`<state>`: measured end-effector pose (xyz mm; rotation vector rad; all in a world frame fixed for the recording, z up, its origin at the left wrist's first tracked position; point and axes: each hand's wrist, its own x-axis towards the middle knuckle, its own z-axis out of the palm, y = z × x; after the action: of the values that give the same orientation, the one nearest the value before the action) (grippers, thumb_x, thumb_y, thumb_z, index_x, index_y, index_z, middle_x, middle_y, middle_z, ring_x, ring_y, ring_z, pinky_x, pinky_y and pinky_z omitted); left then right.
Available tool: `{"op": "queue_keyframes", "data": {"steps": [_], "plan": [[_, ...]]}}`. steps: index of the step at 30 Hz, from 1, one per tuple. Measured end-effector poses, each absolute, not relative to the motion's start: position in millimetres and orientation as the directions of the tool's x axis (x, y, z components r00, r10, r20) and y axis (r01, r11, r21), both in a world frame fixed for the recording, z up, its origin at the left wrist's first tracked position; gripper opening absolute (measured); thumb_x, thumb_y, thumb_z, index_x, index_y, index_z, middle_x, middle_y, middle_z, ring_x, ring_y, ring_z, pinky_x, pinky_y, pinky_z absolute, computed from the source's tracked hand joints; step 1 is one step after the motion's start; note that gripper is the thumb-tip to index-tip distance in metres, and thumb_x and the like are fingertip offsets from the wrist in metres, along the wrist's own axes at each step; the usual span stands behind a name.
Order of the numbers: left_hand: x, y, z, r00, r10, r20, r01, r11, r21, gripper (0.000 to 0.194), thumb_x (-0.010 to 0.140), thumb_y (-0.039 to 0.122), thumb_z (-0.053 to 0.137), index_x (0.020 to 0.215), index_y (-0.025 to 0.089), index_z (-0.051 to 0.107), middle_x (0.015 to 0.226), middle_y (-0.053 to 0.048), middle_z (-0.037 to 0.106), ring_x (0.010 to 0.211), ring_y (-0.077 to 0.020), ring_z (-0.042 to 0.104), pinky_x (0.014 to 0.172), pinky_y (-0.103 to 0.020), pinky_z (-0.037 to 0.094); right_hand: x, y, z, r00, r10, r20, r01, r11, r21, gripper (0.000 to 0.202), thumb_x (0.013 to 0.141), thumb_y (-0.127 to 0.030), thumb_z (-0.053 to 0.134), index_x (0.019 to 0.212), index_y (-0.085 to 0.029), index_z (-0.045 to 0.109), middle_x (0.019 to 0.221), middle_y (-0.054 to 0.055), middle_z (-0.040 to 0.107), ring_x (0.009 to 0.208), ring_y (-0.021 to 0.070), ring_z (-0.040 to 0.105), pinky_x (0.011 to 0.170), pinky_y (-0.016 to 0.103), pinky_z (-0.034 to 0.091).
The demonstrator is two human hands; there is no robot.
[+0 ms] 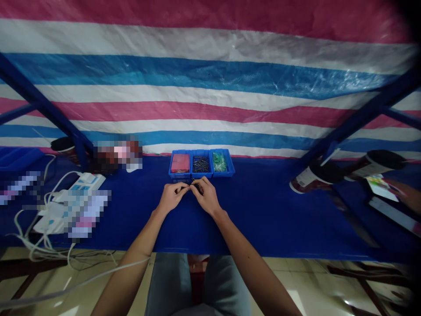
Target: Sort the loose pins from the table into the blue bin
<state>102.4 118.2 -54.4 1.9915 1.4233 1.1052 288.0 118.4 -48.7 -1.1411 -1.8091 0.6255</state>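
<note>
My left hand (172,195) and my right hand (206,193) meet fingertip to fingertip above the blue tabletop (259,215). Thumb and fingers are pinched together on each. A thin dark tip pokes up by my right fingers, too small to name; whatever else lies in either pinch is hidden. Just beyond the hands stand three joined blue bins. The left bin (170,169) holds flat reddish-pink pieces (180,163). Dark screw-like pieces (201,164) lie loose in the middle bin (201,175). Small green pieces (219,162) fill the right bin (231,169).
White power strips (86,181) with tangled cables lie at the left, near blurred-out items. Dark-lidded cups (311,177) stand at the right. Another person's hand (406,193) is at the far right, beside a phone-like slab (393,213). A striped sheet (210,94) hangs behind.
</note>
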Motion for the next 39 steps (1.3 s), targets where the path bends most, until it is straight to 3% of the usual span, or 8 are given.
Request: {"op": "queue_keyframes", "data": {"steps": [11,18,23,32,39], "plan": [[103,119,-53,0.159,0.921,0.356,0.544,-0.382,0.747,0.032,0.09,0.042,0.062,0.09,0.014,0.079,0.052,0.007,0.032,0.05,-0.0073,0.031,0.054,-0.02,0.03,290,124,-52,-0.241,0.877,0.416,0.417,0.48,-0.772,0.032,0.101,-0.033,0.05,0.072,-0.02,0.057,0.07,-0.001,0.052,0.064,0.0138,0.05,0.063,0.025,0.037],[103,121,-55,0.17,0.923,0.345,0.518,-0.382,0.766,0.033,0.091,0.041,0.061,0.091,0.013,0.078,0.052,0.007,0.033,0.049,-0.0076,0.032,0.055,-0.02,0.031,290,124,-54,-0.242,0.869,0.432,0.379,0.495,-0.782,0.026,0.1,-0.033,0.053,0.081,-0.02,0.066,0.074,0.001,0.061,0.067,0.0152,0.055,0.064,0.026,0.04],[103,120,-52,0.187,0.935,0.302,0.535,-0.354,0.767,0.033,0.095,0.038,0.055,0.094,0.013,0.078,0.055,0.004,0.045,0.051,-0.0084,0.037,0.056,-0.021,0.032,291,123,-53,-0.232,0.877,0.42,0.376,0.479,-0.793,0.024,0.098,-0.032,0.055,0.084,-0.02,0.07,0.075,0.002,0.064,0.065,0.0155,0.057,0.063,0.026,0.042],[104,118,-45,0.214,0.943,0.253,0.563,-0.331,0.757,0.036,0.097,0.042,0.049,0.092,0.014,0.072,0.058,0.003,0.054,0.052,-0.0097,0.041,0.057,-0.02,0.033,287,119,-53,-0.211,0.867,0.451,0.373,0.498,-0.783,0.018,0.097,-0.03,0.057,0.094,-0.021,0.073,0.078,0.003,0.065,0.066,0.015,0.057,0.064,0.026,0.044],[104,118,-46,0.206,0.94,0.272,0.564,-0.341,0.752,0.033,0.095,0.04,0.053,0.094,0.014,0.073,0.053,0.006,0.042,0.05,-0.0088,0.037,0.054,-0.02,0.03,287,119,-52,-0.216,0.861,0.461,0.388,0.509,-0.769,0.016,0.097,-0.027,0.055,0.095,-0.023,0.071,0.079,0.002,0.063,0.066,0.0147,0.057,0.065,0.026,0.043]]}}
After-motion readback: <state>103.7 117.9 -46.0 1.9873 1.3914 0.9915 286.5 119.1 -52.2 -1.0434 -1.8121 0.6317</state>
